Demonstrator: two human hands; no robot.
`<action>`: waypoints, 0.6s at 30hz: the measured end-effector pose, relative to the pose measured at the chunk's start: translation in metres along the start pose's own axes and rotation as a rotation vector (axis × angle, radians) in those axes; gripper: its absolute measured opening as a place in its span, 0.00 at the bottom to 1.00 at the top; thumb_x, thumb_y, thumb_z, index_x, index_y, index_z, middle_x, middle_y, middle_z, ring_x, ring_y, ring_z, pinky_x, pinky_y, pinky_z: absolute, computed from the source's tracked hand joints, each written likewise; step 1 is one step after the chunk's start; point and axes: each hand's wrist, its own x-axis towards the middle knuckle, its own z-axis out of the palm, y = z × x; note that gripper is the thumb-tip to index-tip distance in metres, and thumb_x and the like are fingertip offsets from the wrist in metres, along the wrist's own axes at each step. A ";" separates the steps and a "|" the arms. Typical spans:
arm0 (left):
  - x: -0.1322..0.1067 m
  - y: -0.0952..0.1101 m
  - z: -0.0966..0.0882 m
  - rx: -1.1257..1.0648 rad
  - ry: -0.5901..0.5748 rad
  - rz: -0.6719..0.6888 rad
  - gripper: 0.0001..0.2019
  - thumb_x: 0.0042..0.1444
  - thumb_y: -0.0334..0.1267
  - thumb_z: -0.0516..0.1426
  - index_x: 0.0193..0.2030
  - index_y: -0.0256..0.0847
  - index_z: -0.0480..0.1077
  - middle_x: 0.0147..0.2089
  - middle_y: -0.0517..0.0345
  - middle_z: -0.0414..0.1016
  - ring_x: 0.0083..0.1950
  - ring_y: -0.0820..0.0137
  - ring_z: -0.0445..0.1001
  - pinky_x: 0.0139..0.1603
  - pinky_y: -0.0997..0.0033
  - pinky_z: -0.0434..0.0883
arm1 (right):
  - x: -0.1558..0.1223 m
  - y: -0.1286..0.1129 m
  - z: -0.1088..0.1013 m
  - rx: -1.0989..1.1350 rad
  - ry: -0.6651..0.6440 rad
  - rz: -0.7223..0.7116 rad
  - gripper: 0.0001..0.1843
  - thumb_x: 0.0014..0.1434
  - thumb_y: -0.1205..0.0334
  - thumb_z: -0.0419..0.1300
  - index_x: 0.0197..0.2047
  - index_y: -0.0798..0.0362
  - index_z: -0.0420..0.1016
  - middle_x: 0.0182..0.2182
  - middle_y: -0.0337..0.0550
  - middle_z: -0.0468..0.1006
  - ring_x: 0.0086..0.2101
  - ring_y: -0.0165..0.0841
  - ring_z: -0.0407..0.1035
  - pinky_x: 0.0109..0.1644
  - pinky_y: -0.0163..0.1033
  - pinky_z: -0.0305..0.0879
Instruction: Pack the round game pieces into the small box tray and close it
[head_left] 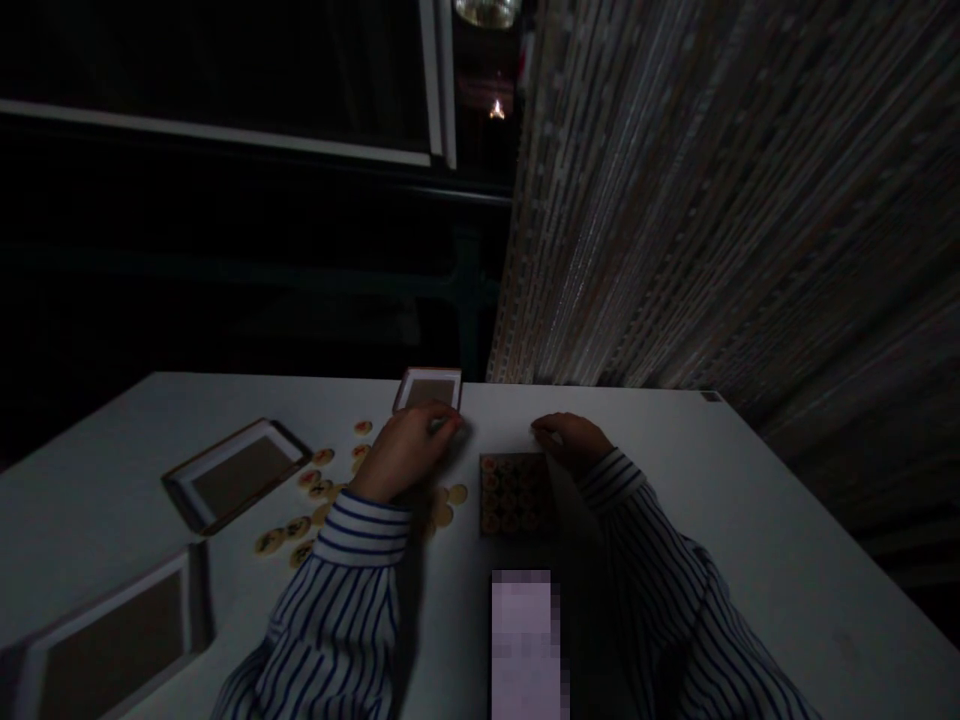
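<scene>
My left hand (411, 448) is over the table beside a small open box (400, 392), with its fingers curled and the thumb against them. Whatever it may hold is hidden. My right hand (576, 440) is at the back right corner of a dark box (516, 537), fingertips pinched together. I cannot make out what is between them. Rows of round Chinese chess pieces (510, 498) fill the dark box. More loose pieces (298, 527), some with red and some with dark characters, lie around my left wrist. A few plain-faced ones (457, 494) are between the wrist and the box.
An open shallow box or lid (180, 482) lies left on the white table (750, 560), with another (196, 590) nearer the front left. A phone with a lit screen (525, 640) is at the front middle. Bead-string curtains (630, 200) hang behind the table. The room is dim.
</scene>
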 end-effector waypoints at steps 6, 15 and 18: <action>-0.007 -0.028 -0.024 -0.006 0.068 -0.133 0.18 0.52 0.48 0.49 0.41 0.38 0.71 0.44 0.53 0.74 0.45 0.65 0.71 0.46 0.69 0.66 | 0.006 -0.009 -0.011 0.050 0.000 0.055 0.17 0.56 0.59 0.49 0.46 0.53 0.71 0.44 0.42 0.74 0.44 0.34 0.67 0.49 0.38 0.60; -0.004 -0.071 -0.039 -0.023 0.179 -0.404 0.22 0.53 0.46 0.47 0.47 0.34 0.68 0.46 0.48 0.74 0.45 0.63 0.72 0.46 0.69 0.67 | 0.031 -0.028 -0.021 0.067 -0.009 0.053 0.18 0.55 0.59 0.49 0.47 0.54 0.70 0.39 0.44 0.76 0.38 0.33 0.69 0.44 0.36 0.61; 0.000 -0.079 -0.036 -0.045 0.176 -0.439 0.23 0.53 0.44 0.46 0.50 0.31 0.66 0.48 0.45 0.72 0.49 0.63 0.70 0.49 0.68 0.65 | 0.043 -0.033 -0.018 0.095 -0.028 0.055 0.19 0.54 0.60 0.50 0.48 0.55 0.69 0.38 0.44 0.76 0.38 0.32 0.69 0.44 0.35 0.61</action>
